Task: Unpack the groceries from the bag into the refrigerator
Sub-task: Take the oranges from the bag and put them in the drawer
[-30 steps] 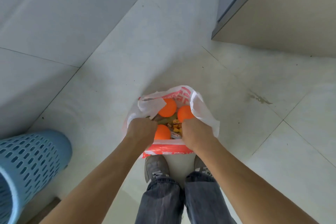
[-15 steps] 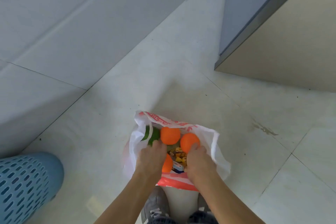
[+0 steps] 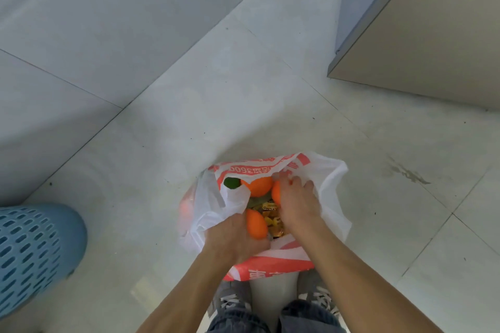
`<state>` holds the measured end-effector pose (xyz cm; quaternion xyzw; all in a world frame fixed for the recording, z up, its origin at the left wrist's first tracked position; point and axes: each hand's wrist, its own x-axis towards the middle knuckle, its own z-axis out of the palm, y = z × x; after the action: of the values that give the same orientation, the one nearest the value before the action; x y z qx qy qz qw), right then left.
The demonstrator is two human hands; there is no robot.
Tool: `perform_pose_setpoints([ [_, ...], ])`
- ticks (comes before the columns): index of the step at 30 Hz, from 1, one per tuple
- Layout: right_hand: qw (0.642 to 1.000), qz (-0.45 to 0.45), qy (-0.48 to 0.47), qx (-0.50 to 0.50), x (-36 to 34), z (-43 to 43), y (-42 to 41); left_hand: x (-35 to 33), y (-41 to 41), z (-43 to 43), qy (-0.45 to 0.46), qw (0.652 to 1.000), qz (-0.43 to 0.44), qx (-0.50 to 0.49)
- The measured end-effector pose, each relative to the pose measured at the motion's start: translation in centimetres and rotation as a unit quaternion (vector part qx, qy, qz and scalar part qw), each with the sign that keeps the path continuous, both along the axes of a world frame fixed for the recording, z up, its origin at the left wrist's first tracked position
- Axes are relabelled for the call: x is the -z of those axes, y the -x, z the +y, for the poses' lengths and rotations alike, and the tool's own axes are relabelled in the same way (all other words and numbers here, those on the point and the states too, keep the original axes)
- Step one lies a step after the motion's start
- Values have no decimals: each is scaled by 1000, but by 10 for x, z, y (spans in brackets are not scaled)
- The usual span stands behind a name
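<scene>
A thin white plastic bag with orange-red print (image 3: 328, 186) sits on the pale tiled floor (image 3: 216, 94), just ahead of the person's grey sneakers (image 3: 319, 297), with its mouth pulled wide. Inside lie three round orange fruits. The far orange fruit (image 3: 258, 185) is against the back rim, the near orange fruit (image 3: 255, 223) is by the front rim, and the right orange fruit (image 3: 276, 193) is under the reaching hand. A dark green fruit (image 3: 232, 183) is tucked at the far left, and yellow snack packets (image 3: 272, 220) fill the middle.

The left hand (image 3: 235, 238) has its fingers curled into the bag's near-left rim and holds the plastic open, with the near orange fruit touching its thumb side. The right hand (image 3: 296, 200) comes in from the right, fingers spread and bent over the right orange fruit. The fingertips are blurred, so it cannot be told whether they have closed on the fruit.

The step in hand appears to be lifting a fruit out, and the full bag suggests the unpacking has barely begun. To do it well, the right fingers should wrap below the fruit's widest part and lift straight up through the mouth, clear of the flimsy rim. The left hand should hold the rim down and back so the bag does not rise with the fruit. The neighbouring fruits may roll into the gap.

A beige-fronted unit with a grey side (image 3: 422, 35) stands well apart at the upper right, and a blue perforated plastic basket (image 3: 32, 251) stands at the left.
</scene>
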<state>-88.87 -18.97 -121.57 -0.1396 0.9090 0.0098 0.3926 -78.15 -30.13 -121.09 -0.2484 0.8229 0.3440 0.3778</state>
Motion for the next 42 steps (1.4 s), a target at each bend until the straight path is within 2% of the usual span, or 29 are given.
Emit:
perform_pose_setpoints([
  [3, 988, -50, 85, 115, -39, 3, -2, -34, 12, -13, -99, 982, 50, -155],
  [5, 971, -72, 152, 172, -87, 9, -5, -72, 18, -21, -117, 969, 57, -211],
  [10, 985, -26, 103, 135, -228, 15, -6, -207, 30, -38, -142, 949, 30, -280],
  [14, 978, -23, 160, 131, -332, 10, -3, -322, 41, -48, -191, 927, 53, -318],
  [20, 944, -4, 270, 189, -483, 3, 3, -480, 57, -59, -259, 890, 91, -364],
  [22, 942, 8, 279, 187, -529, 4, 5, -528, 62, -62, -264, 888, 94, -365],
  [24, 948, 24, 274, 161, -574, 5, 10, -576, 69, -62, -296, 868, 98, -386],
  [28, 936, 60, 298, 179, -665, 14, 29, -673, 92, -61, -342, 853, 123, -374],
  [32, 908, 125, 343, 204, -746, 34, 49, -756, 115, -59, -372, 857, 174, -312],
  [42, 854, 253, 401, 213, -888, 105, 92, -900, 177, -9, -343, 873, 300, -176],
])
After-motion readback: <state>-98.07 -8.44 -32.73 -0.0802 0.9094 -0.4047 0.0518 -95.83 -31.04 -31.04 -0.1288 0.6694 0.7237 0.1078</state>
